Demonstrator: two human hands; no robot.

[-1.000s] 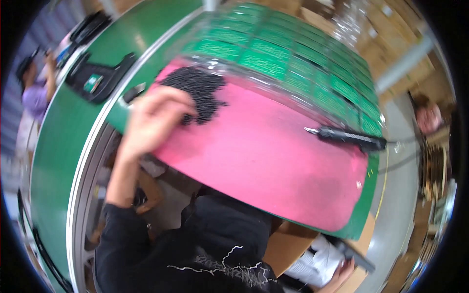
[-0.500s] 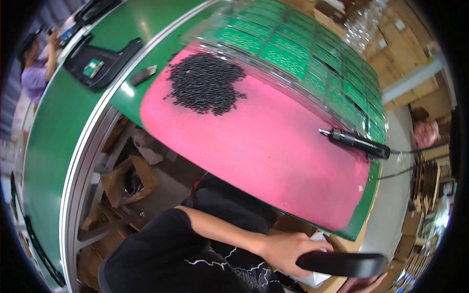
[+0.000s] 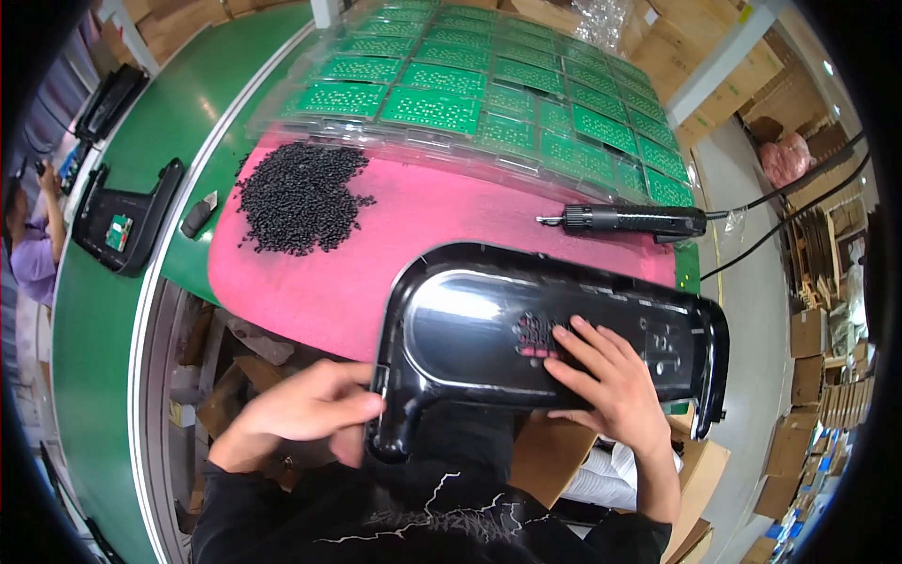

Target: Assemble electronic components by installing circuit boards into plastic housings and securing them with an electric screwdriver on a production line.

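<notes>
A black glossy plastic housing [image 3: 460,367] with rounded ends and a slotted grille is tilted over the near part of a pink mat [image 3: 282,301]. My left hand [image 3: 310,409] pinches its left end, thumb along the edge, other fingers partly hidden. With its fingers across the face beside the grille and the thumb at the near edge, my right hand [image 3: 606,381] holds the housing too. Beyond it lies a black electric screwdriver [image 3: 629,221], bit pointing left. A heap of small black screws [image 3: 301,199] covers the mat's far left.
Clear plastic trays with several green circuit boards [image 3: 432,110] line the mat's far side. Left on the green bench [image 3: 103,338] sit another black housing [image 3: 136,202] holding a small board and a dark knife-like tool [image 3: 198,216]. Another person [image 3: 38,249] works far left. Cables trail right.
The black housing has come up from the lower right to over the mat. My left hand has taken hold of its left end, and my right hand now rests on its face. The view has shifted.
</notes>
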